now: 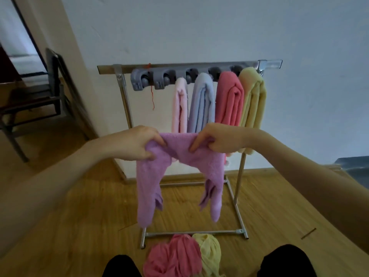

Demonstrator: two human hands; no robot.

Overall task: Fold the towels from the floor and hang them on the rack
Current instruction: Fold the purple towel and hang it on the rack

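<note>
I hold a purple towel (179, 168) up in front of the rack (179, 67). My left hand (137, 141) grips its top left part and my right hand (215, 141) grips its top right part; the two ends hang down loose. On the rack's bar hang several folded towels: a pale pink one (179, 102), a light blue one (202, 102), a coral pink one (229, 98) and a yellow one (252, 96). On the floor by my knees lie a crumpled coral pink towel (171, 256) and a crumpled yellow towel (209, 248).
The rack's metal base frame (195, 232) stands on the wooden floor against a white wall. Grey hooks (143, 79) fill the bar's left part. A dark chair (40, 92) stands at the left. A small stick (308, 233) lies on the floor at the right.
</note>
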